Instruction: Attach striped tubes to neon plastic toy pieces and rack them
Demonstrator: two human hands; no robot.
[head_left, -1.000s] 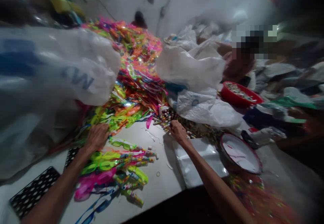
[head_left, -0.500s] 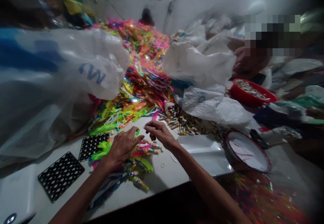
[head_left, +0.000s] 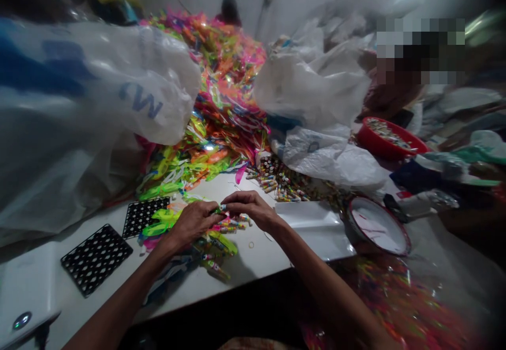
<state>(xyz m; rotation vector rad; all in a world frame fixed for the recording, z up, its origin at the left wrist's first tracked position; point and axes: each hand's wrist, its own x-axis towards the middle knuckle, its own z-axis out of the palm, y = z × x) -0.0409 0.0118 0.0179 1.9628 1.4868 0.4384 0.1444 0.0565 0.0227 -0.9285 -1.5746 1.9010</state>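
Note:
My left hand (head_left: 194, 220) is closed, its thumb and fingers pinching a small printed tube (head_left: 223, 207) with a bit of green at it. From the right, my right hand (head_left: 253, 208) meets it, fingertips pressed together at the tube's end. Whether the right fingers hold a further small piece is hidden. Beneath and beside my hands lies a bunch of similar tubes (head_left: 231, 225) with neon green, pink and blue plastic strips attached. A small pale ring (head_left: 251, 245) rests on the white table (head_left: 263, 258) nearer to me.
A tall heap of neon plastic strips (head_left: 227, 76) rises behind, between white plastic sacks (head_left: 158, 81). Loose printed tubes (head_left: 272, 181) lie at its foot. Two black perforated trays (head_left: 97, 258) are left; a white tray (head_left: 312, 229), round bowl (head_left: 379, 226) and red basin (head_left: 389, 139) are right. A person sits beyond.
My right hand has come down against my left, so the fingertips now meet at the small tube; before, a gap lay between them. The view has tipped slightly downward.

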